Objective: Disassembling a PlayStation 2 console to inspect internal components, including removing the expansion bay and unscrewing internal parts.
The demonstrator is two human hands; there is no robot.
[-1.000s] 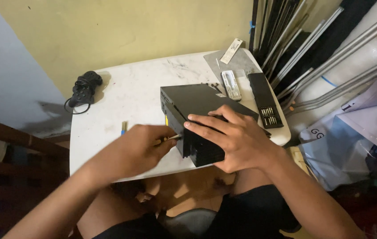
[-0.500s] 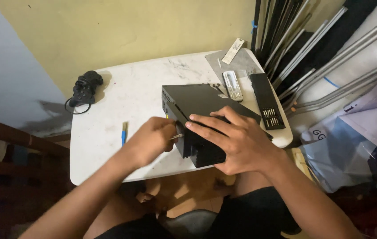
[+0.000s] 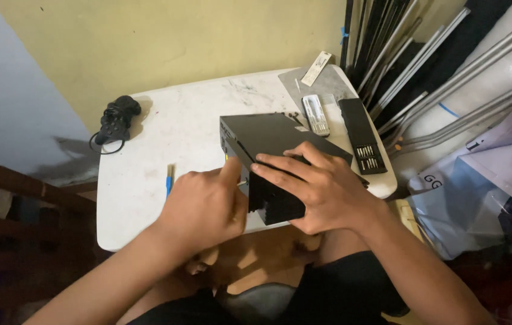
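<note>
Meanwhile, the black console box (image 3: pixel 271 153) sits at centre frame on the white bench (image 3: pixel 148 198), its near corner overhanging the bench's front edge. The right hand (image 3: pixel 319 189) lies spread across its top and near side, fingers (image 3: pixel 274 174) wide and pressed flat, steadying it as it did a second ago. The left hand (image 3: pixel 208 207) has moved in from the lower left and now rests against the box's left face, index finger raised; it seems to pinch a thin tool (image 3: pixel 242 183), though its grip is hidden. That suggests work at one small spot on that face. Beyond, a black bit case (image 3: pixel 361 135) and a game controller (image 3: pixel 114 120) lie untouched.
</note>
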